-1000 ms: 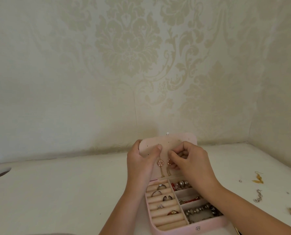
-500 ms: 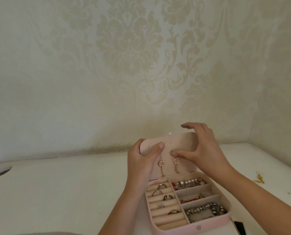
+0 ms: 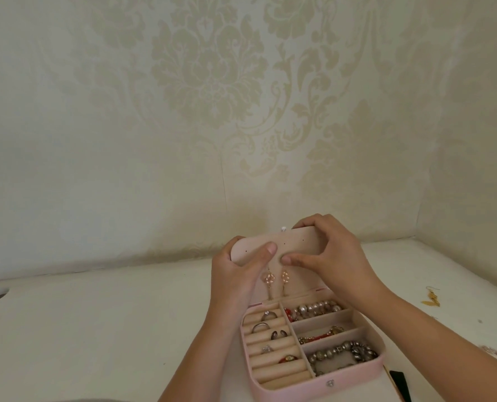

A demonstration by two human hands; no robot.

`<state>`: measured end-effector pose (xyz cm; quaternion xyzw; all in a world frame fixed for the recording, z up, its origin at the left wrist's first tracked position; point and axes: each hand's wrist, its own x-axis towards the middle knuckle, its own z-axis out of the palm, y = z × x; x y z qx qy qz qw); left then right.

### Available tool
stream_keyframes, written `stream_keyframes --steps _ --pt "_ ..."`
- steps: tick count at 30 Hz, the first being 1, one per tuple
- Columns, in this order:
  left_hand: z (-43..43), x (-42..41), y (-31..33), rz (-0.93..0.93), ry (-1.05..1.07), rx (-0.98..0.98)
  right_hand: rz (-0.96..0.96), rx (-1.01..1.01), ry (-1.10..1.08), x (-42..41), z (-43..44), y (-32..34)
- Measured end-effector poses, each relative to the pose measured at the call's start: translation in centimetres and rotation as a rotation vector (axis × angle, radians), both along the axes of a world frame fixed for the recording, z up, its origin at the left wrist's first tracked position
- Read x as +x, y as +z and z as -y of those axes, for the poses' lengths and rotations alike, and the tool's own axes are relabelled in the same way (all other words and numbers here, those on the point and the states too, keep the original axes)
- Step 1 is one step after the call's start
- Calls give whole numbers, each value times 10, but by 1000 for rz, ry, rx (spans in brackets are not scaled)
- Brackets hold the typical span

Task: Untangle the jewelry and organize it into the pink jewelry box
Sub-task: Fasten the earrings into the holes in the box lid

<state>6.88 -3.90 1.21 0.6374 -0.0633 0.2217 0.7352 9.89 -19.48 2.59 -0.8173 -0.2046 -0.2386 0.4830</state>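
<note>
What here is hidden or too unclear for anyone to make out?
All in the head view:
Back of the lid: faces away; the left hand and right hand grip it.
Black object: cut off by the bottom edge.
Jewelry bits on the table, far right: blurred.
Hooks of the earrings: too small to tell how they attach.

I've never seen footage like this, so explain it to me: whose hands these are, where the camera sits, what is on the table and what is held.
No machine here: a person wears one camera on the head, looking down at their hands. The left hand and right hand both grip the raised lid of a pink box standing open on a white table. Two dangling earrings hang inside the lid. Below lie rings in padded rolls and beaded bracelets. A gold earring lies loose to the right.
</note>
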Motion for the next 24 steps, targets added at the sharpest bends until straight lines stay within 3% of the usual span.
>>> stream_keyframes --steps 4,11,24 --pt "-2 1 -2 10 -33 29 85 -226 -51 -6 -2 12" --pt "-1 -3 1 -5 -139 81 -30 -525 30 -15 8 39" --pt "-1 -1 0 -90 -94 43 -273 -602 175 4 6 55"
